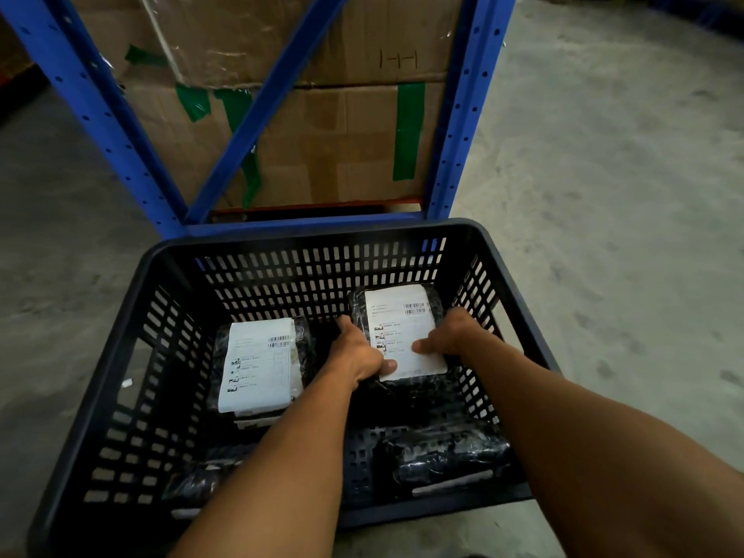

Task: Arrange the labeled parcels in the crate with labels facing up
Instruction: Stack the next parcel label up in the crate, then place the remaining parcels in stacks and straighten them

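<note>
A dark slotted plastic crate [129, 300] stands on the floor below me. In its far right part, a black-wrapped parcel [402, 316] shows its white label face up. My left hand [358, 352] grips its left side and my right hand [451, 336] grips its right side, thumbs on the label. A second parcel [259, 364] lies at the far left, label up, untouched. Two more black parcels lie near the front wall, one at the right [443, 457] and one at the left [201, 477]; no label faces up on them.
A blue metal rack [463, 126] stands just behind the crate, holding taped cardboard boxes [334, 147]. Bare concrete floor [624, 195] spreads to the right and left of the crate.
</note>
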Available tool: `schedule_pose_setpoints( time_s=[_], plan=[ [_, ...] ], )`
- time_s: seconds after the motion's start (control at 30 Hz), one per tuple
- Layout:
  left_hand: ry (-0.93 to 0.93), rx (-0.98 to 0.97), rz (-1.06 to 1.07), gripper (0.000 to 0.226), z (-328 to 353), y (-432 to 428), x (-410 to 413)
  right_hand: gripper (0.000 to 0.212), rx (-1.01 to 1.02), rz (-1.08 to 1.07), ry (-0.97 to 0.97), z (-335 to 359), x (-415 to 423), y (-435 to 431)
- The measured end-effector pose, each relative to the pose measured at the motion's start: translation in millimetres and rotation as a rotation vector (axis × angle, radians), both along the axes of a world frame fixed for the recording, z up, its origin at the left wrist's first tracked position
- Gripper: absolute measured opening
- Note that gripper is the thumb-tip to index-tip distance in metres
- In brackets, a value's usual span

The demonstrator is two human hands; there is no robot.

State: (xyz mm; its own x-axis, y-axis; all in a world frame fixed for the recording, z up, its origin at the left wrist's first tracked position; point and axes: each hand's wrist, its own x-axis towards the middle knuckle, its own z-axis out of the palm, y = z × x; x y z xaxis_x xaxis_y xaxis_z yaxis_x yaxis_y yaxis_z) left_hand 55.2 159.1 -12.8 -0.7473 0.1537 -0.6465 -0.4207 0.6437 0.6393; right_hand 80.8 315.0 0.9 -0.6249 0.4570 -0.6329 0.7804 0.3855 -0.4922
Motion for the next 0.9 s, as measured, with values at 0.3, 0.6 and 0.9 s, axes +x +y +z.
schedule_pose_setpoints(
  time_s=[0.3, 0.6, 0.9],
  plan=[
    [-0.03, -0.09, -0.084, 0.092, -14, 5, -7, 0.068, 0.035, 0.065, -0.096, -26, -9, 2],
    [0.005, -0.197, -0.137, 0.086, -10, 8, -4, 0.068, 0.088, 0.092, -0.076, -30, -7, 2],
    [-0.231, -0.159, -0.18, 0.078, -9, -8, 16, 0.077, 0.205, 0.361, -0.291, -9, 15, 1]
  ],
)
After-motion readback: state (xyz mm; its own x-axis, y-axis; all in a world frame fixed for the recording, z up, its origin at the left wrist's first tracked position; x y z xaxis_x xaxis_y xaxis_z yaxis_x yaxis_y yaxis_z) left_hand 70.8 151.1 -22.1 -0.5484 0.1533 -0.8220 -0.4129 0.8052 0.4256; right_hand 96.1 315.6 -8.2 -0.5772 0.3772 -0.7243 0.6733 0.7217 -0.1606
